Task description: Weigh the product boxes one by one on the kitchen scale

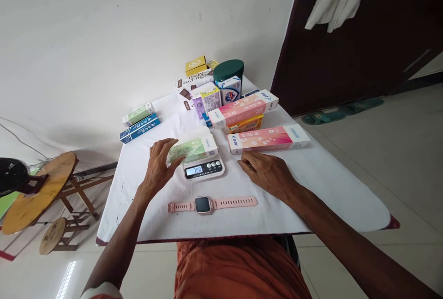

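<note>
A green and white box lies on a small digital scale whose display reads 30.8. My left hand rests beside the scale with spread fingers, the fingertips touching the box's left end. My right hand lies flat on the white tablecloth, just below a long pink box. A pink smartwatch lies stretched out in front of the scale, between my arms.
Several boxes crowd the far end: another pink box, an orange box, a purple one, a dark green jar, blue boxes at left. Wooden stools stand left; green slippers lie right.
</note>
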The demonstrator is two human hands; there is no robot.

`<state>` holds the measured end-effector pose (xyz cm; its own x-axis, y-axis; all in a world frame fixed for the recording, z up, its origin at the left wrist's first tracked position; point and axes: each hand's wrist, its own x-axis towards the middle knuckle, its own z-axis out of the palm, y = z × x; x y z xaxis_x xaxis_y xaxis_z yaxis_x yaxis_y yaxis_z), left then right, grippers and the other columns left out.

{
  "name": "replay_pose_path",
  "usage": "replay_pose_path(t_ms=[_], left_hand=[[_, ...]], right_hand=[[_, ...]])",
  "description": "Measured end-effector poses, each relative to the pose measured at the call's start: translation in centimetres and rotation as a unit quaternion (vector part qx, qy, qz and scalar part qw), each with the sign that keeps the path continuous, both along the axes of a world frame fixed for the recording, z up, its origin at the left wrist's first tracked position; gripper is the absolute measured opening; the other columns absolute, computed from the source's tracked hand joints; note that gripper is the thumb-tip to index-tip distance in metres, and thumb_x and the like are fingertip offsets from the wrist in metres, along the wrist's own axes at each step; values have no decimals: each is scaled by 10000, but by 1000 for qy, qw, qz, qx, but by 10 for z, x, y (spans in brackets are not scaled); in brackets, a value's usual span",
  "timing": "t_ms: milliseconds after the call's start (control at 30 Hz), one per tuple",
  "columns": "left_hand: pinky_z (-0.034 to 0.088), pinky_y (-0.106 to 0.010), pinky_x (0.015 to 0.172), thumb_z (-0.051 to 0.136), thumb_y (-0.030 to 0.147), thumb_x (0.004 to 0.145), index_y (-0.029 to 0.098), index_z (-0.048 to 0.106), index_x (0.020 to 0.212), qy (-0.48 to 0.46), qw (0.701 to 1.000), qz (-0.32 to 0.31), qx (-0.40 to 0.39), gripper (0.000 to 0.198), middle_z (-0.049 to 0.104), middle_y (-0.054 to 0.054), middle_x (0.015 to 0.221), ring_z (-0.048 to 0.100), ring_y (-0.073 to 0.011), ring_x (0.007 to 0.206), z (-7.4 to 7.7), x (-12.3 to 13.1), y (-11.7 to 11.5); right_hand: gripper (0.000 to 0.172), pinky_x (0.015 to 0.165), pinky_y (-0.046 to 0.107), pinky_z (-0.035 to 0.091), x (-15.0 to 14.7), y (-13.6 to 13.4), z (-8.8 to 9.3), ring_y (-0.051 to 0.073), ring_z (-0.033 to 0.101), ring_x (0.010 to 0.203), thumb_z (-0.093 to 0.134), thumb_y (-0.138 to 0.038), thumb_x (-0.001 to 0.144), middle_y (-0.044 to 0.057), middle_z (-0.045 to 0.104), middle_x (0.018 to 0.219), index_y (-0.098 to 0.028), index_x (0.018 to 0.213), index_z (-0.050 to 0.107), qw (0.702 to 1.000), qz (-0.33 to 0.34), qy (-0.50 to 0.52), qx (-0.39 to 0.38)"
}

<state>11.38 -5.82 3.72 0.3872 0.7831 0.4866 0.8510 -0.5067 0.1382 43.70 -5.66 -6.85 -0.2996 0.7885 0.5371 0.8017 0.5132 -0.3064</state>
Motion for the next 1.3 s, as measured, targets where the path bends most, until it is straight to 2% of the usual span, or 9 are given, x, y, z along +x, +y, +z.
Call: replay_pose_path(t_ms=[100, 233, 400, 533, 633, 733, 867, 1067, 1300], left_hand=[[468, -490, 1074, 660, 495, 987, 248, 525, 1447, 3, 1000, -8, -20, 539, 631, -144, 1367, 583, -307, 1272, 4, 1, 5], [437, -524, 1112, 703, 480, 955, 219, 454, 1521, 53, 993, -19, -104, 671, 590, -165, 1432, 540, -332, 1335, 0, 9, 11], [462, -484, 1074, 726, 335, 940, 246, 516, 1453, 59, 981, -16, -186, 561, 664, -108, 1282, 612, -289, 1225, 0, 7, 19], [432, -465, 1079, 737, 316, 917, 257, 547, 1406, 44, 988, 71, -130, 528, 656, -100, 1332, 592, -297, 1250, 14, -32, 40], [390, -454, 1108, 727, 322, 903, 239, 543, 1419, 51, 979, 169, -97, 554, 629, -117, 1368, 557, -315, 1293, 25, -76, 74], [367, -465, 1107, 679, 347, 914, 240, 540, 1427, 68, 956, 263, -113, 542, 605, -131, 1375, 515, -340, 1311, 30, -118, 115], [347, -493, 1112, 653, 349, 916, 245, 540, 1441, 86, 934, 315, -147, 547, 554, -156, 1446, 453, -367, 1346, 28, -153, 159], [351, -498, 1111, 634, 373, 950, 245, 562, 1430, 89, 931, 327, -138, 502, 501, -166, 1494, 433, -367, 1372, 17, -169, 175], [378, -542, 1132, 629, 343, 945, 205, 555, 1444, 83, 925, 350, -125, 523, 515, -205, 1496, 457, -397, 1392, 14, -160, 175]], right_hand=[[269, 585, 283, 317, 1, 0, -1, 147, 546, 566, 451, -283, 1022, 16, 647, 673, -218, 788, 567, 1000, -2, -3, 5], [281, 573, 282, 322, 2, -1, -1, 143, 547, 549, 449, -282, 1029, 5, 629, 652, -223, 773, 551, 1000, 10, 1, 8], [306, 543, 280, 314, 4, -2, -2, 132, 535, 515, 459, -291, 1047, -7, 606, 626, -223, 763, 552, 999, 16, 6, 41], [305, 535, 281, 324, 3, 0, -4, 128, 544, 507, 478, -289, 1058, -12, 605, 618, -215, 778, 572, 996, 14, 3, 87], [319, 521, 283, 317, 3, 1, -3, 116, 526, 488, 469, -278, 1072, -25, 575, 601, -210, 773, 560, 994, 13, -11, 106], [332, 516, 286, 312, 2, 2, -2, 110, 506, 467, 463, -272, 1078, -35, 553, 580, -214, 763, 549, 993, 10, -13, 115], [325, 535, 285, 337, 2, 2, -2, 117, 539, 488, 447, -259, 1083, -24, 616, 616, -221, 781, 560, 995, 1, -3, 104], [291, 543, 287, 351, 3, 3, -5, 114, 573, 503, 458, -270, 1087, -27, 658, 659, -215, 829, 580, 996, -5, -1, 95], [327, 537, 276, 336, 1, 3, 0, 96, 532, 485, 457, -267, 1091, -42, 594, 609, -208, 790, 571, 995, -12, 3, 99]])
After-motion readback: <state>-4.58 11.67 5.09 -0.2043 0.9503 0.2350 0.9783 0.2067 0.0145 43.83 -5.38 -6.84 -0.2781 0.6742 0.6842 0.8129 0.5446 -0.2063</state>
